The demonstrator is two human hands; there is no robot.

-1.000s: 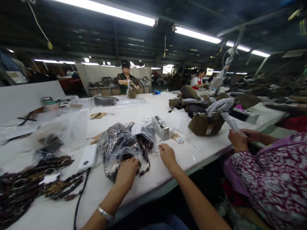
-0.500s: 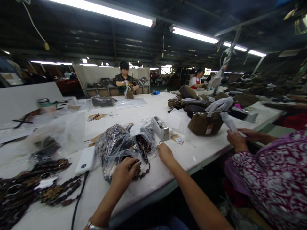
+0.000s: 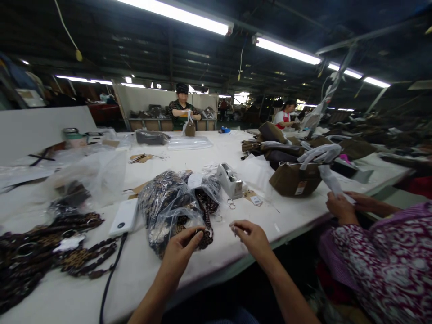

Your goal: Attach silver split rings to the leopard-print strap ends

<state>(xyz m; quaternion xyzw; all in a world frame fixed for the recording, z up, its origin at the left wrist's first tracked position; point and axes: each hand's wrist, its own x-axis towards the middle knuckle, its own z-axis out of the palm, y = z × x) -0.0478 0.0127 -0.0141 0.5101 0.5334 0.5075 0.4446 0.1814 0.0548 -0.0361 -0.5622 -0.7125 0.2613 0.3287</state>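
Pinching a small dark piece [image 3: 199, 231] between thumb and forefinger, the left hand [image 3: 180, 246] sits just in front of the clear plastic bag [image 3: 165, 202]; the piece looks to belong to the beaded strand [image 3: 206, 241], which curves beside it. The strand's long run points away from the person, along the bag's right side, so the left hand is nearer to it. To the right, apart from the strand, the right hand [image 3: 254, 238] has its fingers closed on a shiny bit [image 3: 234, 230], perhaps a ring. Beyond, metal rings [image 3: 231, 204] lie on the surface [image 3: 249, 263] by the tape dispenser [image 3: 230, 181]. A white label [image 3: 256, 200] and the brown handbag's [image 3: 286, 180] tag [image 3: 300, 187] carry print too small to read.
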